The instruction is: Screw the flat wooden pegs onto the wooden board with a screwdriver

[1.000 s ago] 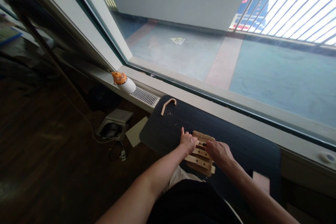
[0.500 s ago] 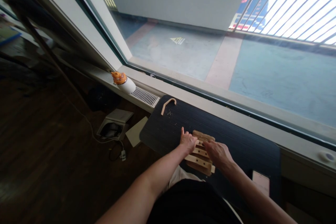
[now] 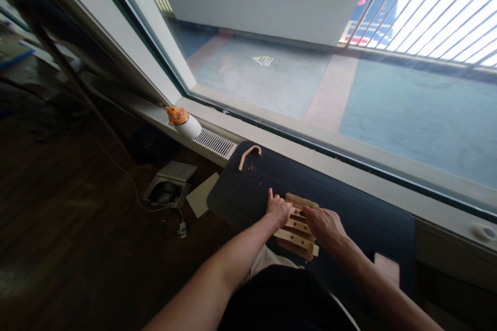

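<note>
A slatted wooden piece [image 3: 295, 238], pale with dark round holes or fastener heads along its slats, lies on the dark table in front of me. My left hand [image 3: 278, 210] grips the left end of its upper slats, with one finger sticking up. From the right, my right hand [image 3: 325, 223] is closed, its fingertips at a dark spot on the top slat. Whatever those fingertips hold is too small or hidden to make out. Rough brown layered material [image 3: 301, 200] shows beneath the slats at the far and near sides.
On the black table [image 3: 357, 217], a hooked strip of wood [image 3: 247, 154] and small loose bits [image 3: 250, 167] lie at the far left. A phone [image 3: 387, 269] rests at the right. An orange-topped white object [image 3: 186, 123] stands on the vented sill by the window.
Both hands stay at the slatted wooden piece. My right hand has shifted very slightly to the right; little else differs.
</note>
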{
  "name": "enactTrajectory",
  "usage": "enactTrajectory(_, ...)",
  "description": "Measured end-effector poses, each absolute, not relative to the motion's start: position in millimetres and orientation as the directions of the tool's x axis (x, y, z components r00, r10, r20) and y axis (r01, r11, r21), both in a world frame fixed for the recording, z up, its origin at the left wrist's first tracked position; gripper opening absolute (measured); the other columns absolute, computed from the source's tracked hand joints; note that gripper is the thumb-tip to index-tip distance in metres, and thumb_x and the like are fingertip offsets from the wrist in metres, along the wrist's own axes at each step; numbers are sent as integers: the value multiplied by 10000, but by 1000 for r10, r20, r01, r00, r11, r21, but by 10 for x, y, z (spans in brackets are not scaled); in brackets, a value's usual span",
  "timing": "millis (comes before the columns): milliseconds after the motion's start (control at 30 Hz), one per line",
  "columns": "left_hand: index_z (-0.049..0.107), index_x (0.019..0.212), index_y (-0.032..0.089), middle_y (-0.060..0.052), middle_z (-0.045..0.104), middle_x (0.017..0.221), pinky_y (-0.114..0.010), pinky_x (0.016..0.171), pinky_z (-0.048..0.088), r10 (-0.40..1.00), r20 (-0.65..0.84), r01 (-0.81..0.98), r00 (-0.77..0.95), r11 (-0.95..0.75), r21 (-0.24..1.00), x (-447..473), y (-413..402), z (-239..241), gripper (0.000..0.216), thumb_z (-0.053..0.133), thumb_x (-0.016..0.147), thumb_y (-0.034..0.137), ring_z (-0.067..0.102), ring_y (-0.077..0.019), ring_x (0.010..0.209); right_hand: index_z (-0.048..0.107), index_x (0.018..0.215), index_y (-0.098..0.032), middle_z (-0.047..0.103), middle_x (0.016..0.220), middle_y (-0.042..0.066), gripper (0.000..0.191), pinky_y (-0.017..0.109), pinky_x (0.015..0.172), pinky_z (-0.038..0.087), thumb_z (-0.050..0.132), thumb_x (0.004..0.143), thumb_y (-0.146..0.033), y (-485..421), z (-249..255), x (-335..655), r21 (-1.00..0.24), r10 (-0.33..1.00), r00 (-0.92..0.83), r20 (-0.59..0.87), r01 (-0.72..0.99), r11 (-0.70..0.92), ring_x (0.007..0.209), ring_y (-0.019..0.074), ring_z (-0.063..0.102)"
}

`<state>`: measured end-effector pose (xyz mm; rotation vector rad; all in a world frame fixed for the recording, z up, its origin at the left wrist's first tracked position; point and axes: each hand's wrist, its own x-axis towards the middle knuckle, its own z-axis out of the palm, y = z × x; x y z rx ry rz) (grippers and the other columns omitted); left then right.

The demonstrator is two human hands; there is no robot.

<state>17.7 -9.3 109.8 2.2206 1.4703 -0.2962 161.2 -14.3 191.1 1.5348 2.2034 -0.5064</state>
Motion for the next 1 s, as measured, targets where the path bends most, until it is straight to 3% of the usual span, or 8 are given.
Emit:
enactTrajectory(333,674,945,240,-57,692,949,-612,1092,156,809,-425,911,406,-326,252,180,-90,1097,256,449,918,359,570,-251,1029,670,893,-202,736,849,52,286,261,658,454,391,893,-139,-142,1945,1623,-81,780,-328,-533,937,339,801,184,688)
enactTrajectory(567,679,941,236,-67,692,934,-612,1092,152,809,-425,912,405,-323,253,180,-89,1101,270,446,919,370,575,-256,1019,680,812,-179,743,821,99,287,272,617,450,409,905,-205,-136,1914,1633,-38,806,-266,-529,956,290,779,225,701)
enactTrajectory(1000,672,944,240,-52,689,922,-594,1099,155,815,-410,910,409,-327,255,169,-103,1097,209,485,895,320,574,-243,1011,657,940,-175,722,884,77,296,255,658,450,375,884,-104,-225,1921,1615,-90,768,-329,-549,937,337,831,190,686)
